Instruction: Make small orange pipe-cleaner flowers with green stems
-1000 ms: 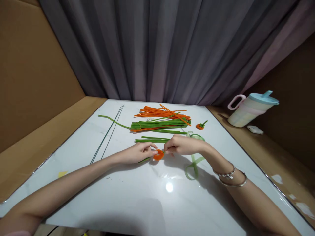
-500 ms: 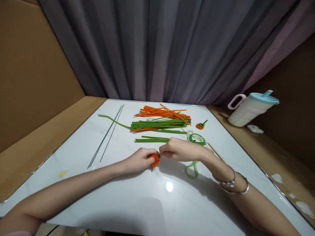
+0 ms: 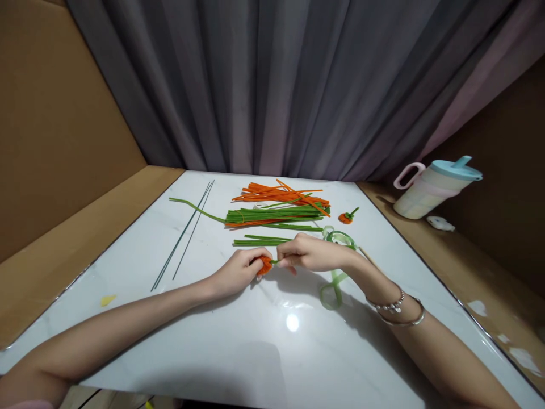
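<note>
Mid-table [image 3: 213, 341], left hand [image 3: 238, 271] pinches orange pipe-cleaner coil [image 3: 264, 264], fingers closed round it; right hand [image 3: 310, 254] pinches its short green stem [image 3: 275, 262]. Green ribbon [image 3: 334, 287] lies just beside right wrist.

On my feed both forearms were bare, with no sleeves down to the wrists. The right wrist carried two pieces: a thin silver beaded bracelet [image 3: 389, 305] and a plain silver bangle [image 3: 409, 319] beside it. The left hand [image 3: 238, 271] wore nothing.
</note>
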A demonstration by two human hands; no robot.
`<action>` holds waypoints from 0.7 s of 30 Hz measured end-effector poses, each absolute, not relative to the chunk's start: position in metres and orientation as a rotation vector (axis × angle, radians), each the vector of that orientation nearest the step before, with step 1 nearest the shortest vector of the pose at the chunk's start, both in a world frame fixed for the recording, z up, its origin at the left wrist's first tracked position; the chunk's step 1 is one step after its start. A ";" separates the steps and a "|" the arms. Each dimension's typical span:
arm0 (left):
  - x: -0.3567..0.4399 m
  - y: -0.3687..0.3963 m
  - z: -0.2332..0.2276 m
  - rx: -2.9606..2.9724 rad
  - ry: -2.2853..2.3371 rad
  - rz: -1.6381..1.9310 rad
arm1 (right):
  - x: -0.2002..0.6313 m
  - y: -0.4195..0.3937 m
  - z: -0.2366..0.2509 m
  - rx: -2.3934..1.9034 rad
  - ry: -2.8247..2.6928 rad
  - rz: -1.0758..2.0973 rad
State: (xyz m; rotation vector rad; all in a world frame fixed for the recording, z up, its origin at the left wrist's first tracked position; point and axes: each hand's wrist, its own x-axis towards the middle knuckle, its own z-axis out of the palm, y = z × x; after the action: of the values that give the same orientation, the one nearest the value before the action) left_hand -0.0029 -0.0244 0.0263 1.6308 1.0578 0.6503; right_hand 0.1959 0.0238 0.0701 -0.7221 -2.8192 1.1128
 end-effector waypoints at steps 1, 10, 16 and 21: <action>-0.004 -0.023 0.027 1.637 1.066 0.645 | 0.195 0.022 0.070 -0.750 -2.820 1.102; -0.004 -0.026 0.026 1.609 1.209 0.635 | 0.174 -0.012 0.063 -0.975 -2.981 0.250; -0.004 -0.027 0.026 1.613 1.219 0.583 | 0.169 -0.015 0.063 -1.001 -3.022 0.344; -0.003 -0.027 0.028 1.598 1.183 0.597 | 0.172 -0.010 0.063 -0.957 -2.925 0.618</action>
State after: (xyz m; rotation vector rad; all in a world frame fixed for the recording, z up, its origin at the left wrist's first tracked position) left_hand -0.0034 -0.0274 0.0285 1.5983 1.1833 0.5968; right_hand 0.1720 -0.0101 0.0631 -0.9568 -2.9245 0.6180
